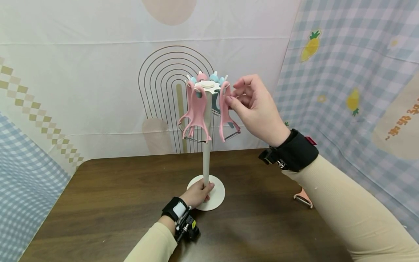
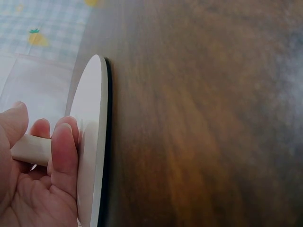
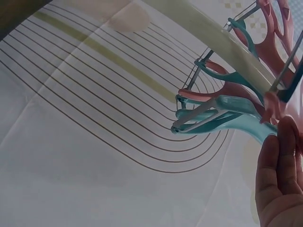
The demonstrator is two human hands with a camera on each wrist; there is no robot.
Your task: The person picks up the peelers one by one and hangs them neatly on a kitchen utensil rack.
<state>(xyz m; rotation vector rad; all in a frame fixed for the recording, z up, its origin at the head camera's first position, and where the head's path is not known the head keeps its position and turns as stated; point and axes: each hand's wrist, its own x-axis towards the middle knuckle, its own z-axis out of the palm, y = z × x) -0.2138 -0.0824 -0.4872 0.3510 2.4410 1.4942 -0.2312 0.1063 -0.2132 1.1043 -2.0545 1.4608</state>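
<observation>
A white stand (image 1: 206, 158) with a round base (image 1: 217, 193) is upright on the table, and vegetable peelers hang from the hooks round its top. My left hand (image 1: 195, 193) grips the pole just above the base, its fingers wrapped round it in the left wrist view. Up at the hooks, my right hand (image 1: 255, 105) pinches the handle of a pink peeler (image 1: 224, 105) hanging on the right side, blade end down. More pink peelers (image 1: 198, 112) hang at the front left. Blue-green peelers (image 3: 241, 118) show beside the pole in the right wrist view.
On the brown wooden table (image 1: 131, 196), another pink peeler (image 1: 303, 198) lies at the right, partly hidden by my right forearm. A white patterned cloth (image 1: 98, 91) hangs behind the table, with checked cloth (image 1: 343, 91) along the right.
</observation>
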